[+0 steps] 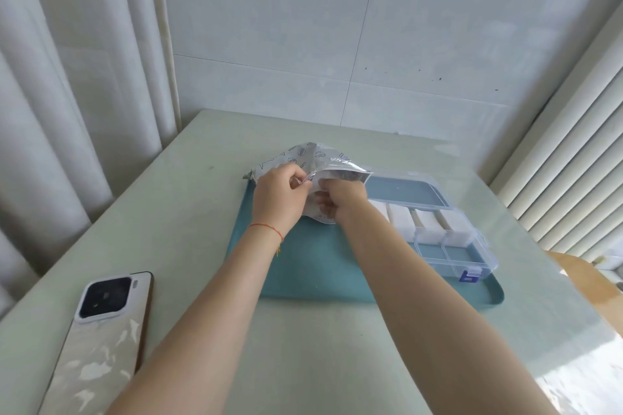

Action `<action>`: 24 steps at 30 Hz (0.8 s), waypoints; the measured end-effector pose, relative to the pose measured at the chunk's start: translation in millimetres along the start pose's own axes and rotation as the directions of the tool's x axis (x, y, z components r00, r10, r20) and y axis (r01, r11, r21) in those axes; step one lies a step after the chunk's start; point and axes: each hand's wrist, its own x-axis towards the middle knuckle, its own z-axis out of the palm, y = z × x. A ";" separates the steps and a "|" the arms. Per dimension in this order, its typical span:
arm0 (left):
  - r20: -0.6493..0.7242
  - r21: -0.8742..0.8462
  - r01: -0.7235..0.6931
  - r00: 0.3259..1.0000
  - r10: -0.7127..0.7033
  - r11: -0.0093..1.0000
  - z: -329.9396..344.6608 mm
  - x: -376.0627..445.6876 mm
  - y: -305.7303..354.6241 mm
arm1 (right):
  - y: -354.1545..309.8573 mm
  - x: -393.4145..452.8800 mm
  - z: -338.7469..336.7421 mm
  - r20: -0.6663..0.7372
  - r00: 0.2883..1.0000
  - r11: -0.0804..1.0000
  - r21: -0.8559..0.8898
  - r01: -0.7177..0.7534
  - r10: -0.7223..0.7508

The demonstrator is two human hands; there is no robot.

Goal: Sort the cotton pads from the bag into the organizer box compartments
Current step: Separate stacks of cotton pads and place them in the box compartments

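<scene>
A silvery printed bag [303,157] stands at the far left end of a teal tray [303,266]. My left hand [278,194] pinches the near edge of the bag's open mouth. The fingers of my right hand [337,199] are curled inside the bag's mouth; whatever they hold is hidden. To the right on the tray lies a clear organizer box [468,261] with its lid open toward the wall. White cotton pads [428,227] fill several of its middle compartments, and two near compartments show only the teal below.
A phone [101,340] in a pale patterned case lies face down near the table's front left. Curtains hang at the left, a tiled wall stands behind the table, and slatted blinds run along the right. A brown chair corner [586,283] shows at right.
</scene>
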 end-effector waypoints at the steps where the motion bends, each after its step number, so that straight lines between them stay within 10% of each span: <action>1: -0.005 0.004 0.004 1.000 -0.004 1.000 0.3 -0.1 -0.4 | 0.3 -0.9 -2.1 -0.007 1.000 0.999 -0.032 0.028 -0.029; 12: 0.075 0.060 0.055 0.995 -0.060 0.997 -4.7 -3.7 9.4 | -8.3 -36.0 -62.2 0.113 0.966 0.946 -0.207 0.251 -0.231; 20: 0.169 -0.203 0.123 0.982 -0.089 0.971 3.4 -17.0 52.2 | -18.8 -54.7 -133.0 0.353 0.906 0.929 -0.194 0.314 -0.232; 24: 0.697 -0.432 0.615 0.692 -0.189 0.659 21.4 -21.7 74.3 | -24.3 -59.6 -150.9 0.428 0.849 0.894 -0.175 0.413 -0.309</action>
